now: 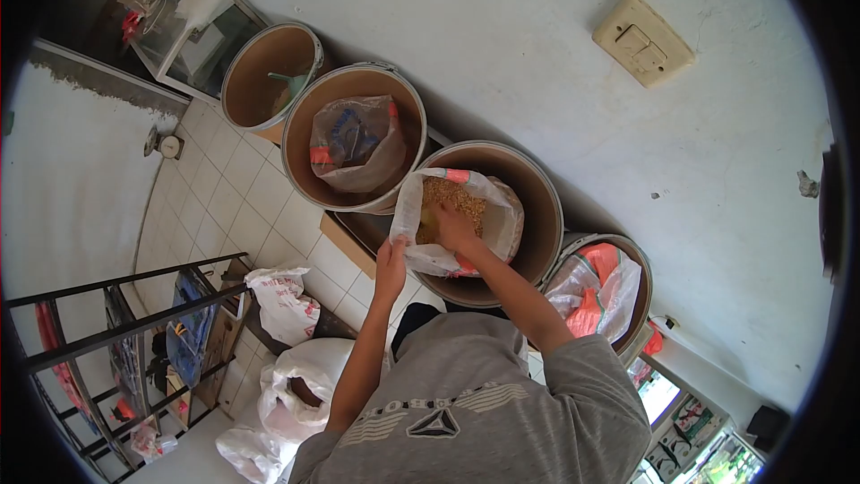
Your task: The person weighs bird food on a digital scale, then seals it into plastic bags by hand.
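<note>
A white woven sack stands open inside a large round drum, with yellow-brown grain in it. My left hand is closed on the sack's left rim. Inside the sack mouth, my right hand reaches down to the grain, beside something yellowish at its fingers. The fingertips of that hand are partly hidden, and what they hold, if anything, is too small to make out.
To the upper left stand a drum with another sack and a smaller drum with a green scoop. A drum with a red-striped sack is at right. White sacks and a black metal rack are lower left.
</note>
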### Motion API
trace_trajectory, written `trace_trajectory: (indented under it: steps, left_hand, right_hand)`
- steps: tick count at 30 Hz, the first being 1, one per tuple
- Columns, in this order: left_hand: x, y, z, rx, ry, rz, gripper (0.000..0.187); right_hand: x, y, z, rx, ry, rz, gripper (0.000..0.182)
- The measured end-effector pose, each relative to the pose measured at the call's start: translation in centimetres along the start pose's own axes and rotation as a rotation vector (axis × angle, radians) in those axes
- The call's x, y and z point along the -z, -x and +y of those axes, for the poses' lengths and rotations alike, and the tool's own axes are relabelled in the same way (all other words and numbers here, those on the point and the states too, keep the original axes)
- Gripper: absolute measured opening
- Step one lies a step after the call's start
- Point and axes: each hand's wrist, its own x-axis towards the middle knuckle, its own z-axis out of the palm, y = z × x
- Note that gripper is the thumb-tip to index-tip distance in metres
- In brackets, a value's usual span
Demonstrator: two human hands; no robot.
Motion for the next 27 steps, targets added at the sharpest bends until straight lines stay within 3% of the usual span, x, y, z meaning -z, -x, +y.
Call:
trace_trajectory:
  steps: [2,3,5,9,12,14,17,20,27]
  left_hand:
    - [-0.1,-0.1,0.0,-0.025,0.022,0.002,0.037]
    - [-0.1,-0.1,0.1,-0.022,0.04,0.006,0.036]
    - [-0.1,-0.1,0.8,-0.022,0.064,0.014,0.035]
    - [0.2,-0.4,0.9,-0.054,0.088,-0.048,0.027]
    - [0.5,-0.6,-0.3,-0.095,0.102,-0.064,0.022]
    - [0.6,-0.6,-0.9,-0.087,0.106,-0.074,0.022]
    - [0.7,-0.7,-1.4,-0.059,0.051,-0.027,0.023]
    - [0.6,-0.6,-1.0,-0.048,0.018,-0.023,0.023]
    - [0.7,-0.7,-0.5,-0.044,0.038,-0.085,0.027]
  right_hand:
    - [-2.5,0.1,2.3,0.188,0.107,-0.04,0.067]
    - [-1.9,0.5,2.5,0.187,0.114,-0.038,0.067]
    - [0.3,1.6,2.4,0.19,0.105,-0.264,0.064]
    - [4.5,2.6,3.6,0.16,0.115,-0.324,0.064]
    - [5.7,2.4,4.4,0.006,-0.068,-0.258,0.068]
    - [5.7,2.5,4.6,-0.103,-0.069,0.065,0.071]
    - [6.7,2.7,3.3,-0.257,-0.064,0.174,0.069]
    - [6.2,3.0,2.8,-0.266,0.04,0.291,0.066]
    - [4.9,3.8,2.5,-0.215,0.136,0.303,0.054]
